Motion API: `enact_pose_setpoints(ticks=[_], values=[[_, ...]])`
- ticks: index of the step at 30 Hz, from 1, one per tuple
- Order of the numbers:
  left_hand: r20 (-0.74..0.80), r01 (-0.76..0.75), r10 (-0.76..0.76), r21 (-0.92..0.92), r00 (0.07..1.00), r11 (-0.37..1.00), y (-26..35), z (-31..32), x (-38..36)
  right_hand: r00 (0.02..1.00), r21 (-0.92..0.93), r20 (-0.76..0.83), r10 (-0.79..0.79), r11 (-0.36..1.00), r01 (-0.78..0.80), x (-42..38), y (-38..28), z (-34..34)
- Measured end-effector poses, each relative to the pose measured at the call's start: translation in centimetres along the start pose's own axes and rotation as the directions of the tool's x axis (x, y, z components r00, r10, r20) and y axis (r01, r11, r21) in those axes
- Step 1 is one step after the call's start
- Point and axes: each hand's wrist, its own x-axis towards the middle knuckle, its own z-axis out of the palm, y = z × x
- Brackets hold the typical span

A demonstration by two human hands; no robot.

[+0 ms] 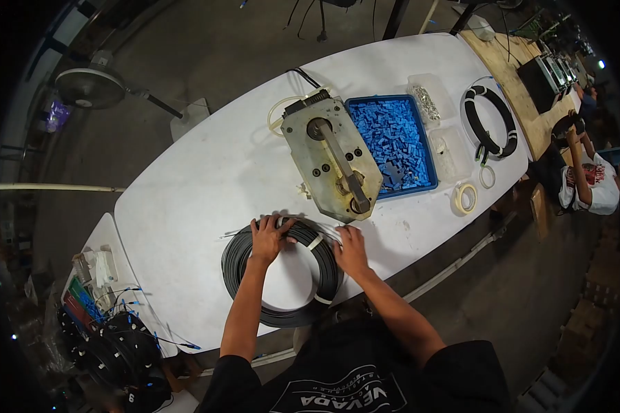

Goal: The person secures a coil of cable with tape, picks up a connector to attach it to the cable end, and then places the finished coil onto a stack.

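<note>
A large coil of black cable [238, 265], bound with white tape bands, lies flat on the white table in front of me. My left hand [267, 237] grips the far side of the coil, fingers over its top and thumb toward the inside. Beside the coil's right outer edge is my right hand [351, 251], fingers stretched forward and slightly apart, the fingertips close to the metal machine. That machine [331, 158], a heavy block with a long lever on its face, stands just beyond both hands. A loose cable end sticks out left of my left hand.
Right of the machine sits a blue tray [430, 165] of small blue pieces. Clear bins [448, 89], tape rolls [465, 198] and a smaller black coil [471, 113] stand farther right. Bundled cables [117, 351] lie lower left; a person [592, 182] is at far right.
</note>
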Motion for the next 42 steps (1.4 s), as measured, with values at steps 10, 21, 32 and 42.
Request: enact_pose_setpoints(ticks=[10,21,32,42], values=[[0.175,0.372,-0.341,-0.188,0.924,0.909,-1.9,-2.3,-0.3,0.838,0.484,0.492,0.237,0.726,-0.489,2.7,4.0,-1.1],[-0.207,0.137,-0.186,-0.228,0.961,0.964,6.0,2.7,2.6,0.956,0.302,0.278,0.091,0.937,-0.177,2.3,7.4,-3.9],[-0.101,0.286,-0.309,-0.194,0.946,0.938,3.7,3.2,1.6,0.946,0.156,0.286,-0.149,0.982,0.108,1.8,8.1,-1.8],[-0.266,-0.323,0.243,-0.316,0.933,0.892,11.4,5.3,2.2,0.973,0.22,-0.031,-0.23,0.948,0.231,1.6,8.3,-1.0]])
